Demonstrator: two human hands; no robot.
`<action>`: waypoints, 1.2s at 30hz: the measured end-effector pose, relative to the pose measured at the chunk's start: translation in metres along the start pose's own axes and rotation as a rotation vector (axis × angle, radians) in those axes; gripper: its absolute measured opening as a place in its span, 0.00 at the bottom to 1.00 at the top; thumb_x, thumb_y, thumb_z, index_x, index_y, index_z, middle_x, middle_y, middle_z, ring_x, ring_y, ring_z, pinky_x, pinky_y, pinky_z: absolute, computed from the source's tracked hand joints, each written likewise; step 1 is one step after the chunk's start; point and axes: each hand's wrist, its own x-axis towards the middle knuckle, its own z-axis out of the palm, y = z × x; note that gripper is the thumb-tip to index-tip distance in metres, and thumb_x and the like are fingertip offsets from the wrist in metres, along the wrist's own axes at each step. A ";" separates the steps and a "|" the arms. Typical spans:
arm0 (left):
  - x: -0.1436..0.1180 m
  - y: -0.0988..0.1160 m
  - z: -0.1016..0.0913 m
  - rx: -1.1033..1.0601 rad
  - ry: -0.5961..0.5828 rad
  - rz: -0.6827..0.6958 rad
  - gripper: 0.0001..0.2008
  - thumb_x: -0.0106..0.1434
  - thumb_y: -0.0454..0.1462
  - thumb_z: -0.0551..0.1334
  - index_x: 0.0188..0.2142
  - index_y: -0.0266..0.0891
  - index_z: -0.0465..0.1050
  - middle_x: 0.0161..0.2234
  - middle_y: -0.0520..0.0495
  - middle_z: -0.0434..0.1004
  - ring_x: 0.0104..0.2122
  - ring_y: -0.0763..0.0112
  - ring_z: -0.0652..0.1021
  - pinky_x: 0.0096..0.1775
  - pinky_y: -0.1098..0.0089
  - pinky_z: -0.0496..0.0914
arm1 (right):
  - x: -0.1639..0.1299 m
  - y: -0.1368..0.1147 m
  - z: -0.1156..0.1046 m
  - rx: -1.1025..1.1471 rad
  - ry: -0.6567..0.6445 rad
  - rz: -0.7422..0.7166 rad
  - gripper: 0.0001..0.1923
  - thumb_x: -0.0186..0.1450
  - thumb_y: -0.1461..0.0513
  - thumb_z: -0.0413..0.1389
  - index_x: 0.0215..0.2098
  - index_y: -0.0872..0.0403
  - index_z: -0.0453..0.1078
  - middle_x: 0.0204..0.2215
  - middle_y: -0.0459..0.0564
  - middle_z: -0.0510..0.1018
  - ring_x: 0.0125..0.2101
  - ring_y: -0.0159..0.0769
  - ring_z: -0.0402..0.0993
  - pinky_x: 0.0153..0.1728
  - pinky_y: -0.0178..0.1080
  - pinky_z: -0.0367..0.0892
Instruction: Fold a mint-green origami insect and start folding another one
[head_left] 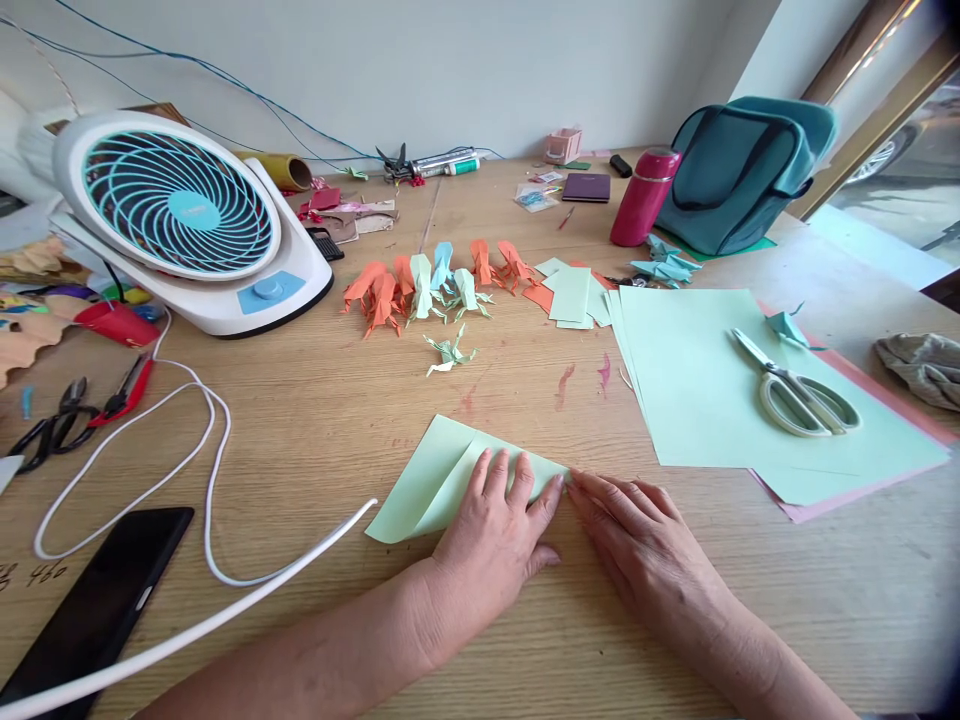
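A pale green sheet of paper (420,475), partly folded over, lies on the wooden table in front of me. My left hand (499,520) rests on its folded layer with the fingers spread and pressing down. At the sheet's right corner, my right hand (637,530) has its fingers together, and the fingertips appear to pinch that corner. The thumb of this hand is mostly hidden. Beyond the sheet sits a small green folded-paper figure (450,352). Several orange, green and blue paper figures (421,285) stand in a row behind it.
Scissors (795,385) lie on stacked green sheets (690,380) at the right. A pink bottle (645,198) and a teal bag (739,175) stand behind. To the left are a white fan (281,250), a white cable (214,480) and a black phone (105,600).
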 end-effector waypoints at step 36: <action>-0.005 0.007 0.003 -0.056 -0.076 -0.074 0.43 0.61 0.63 0.53 0.68 0.44 0.53 0.64 0.31 0.60 0.62 0.41 0.63 0.55 0.46 0.65 | 0.002 -0.001 0.002 -0.132 0.037 -0.094 0.20 0.67 0.68 0.48 0.56 0.60 0.69 0.56 0.63 0.73 0.50 0.48 0.71 0.51 0.52 0.66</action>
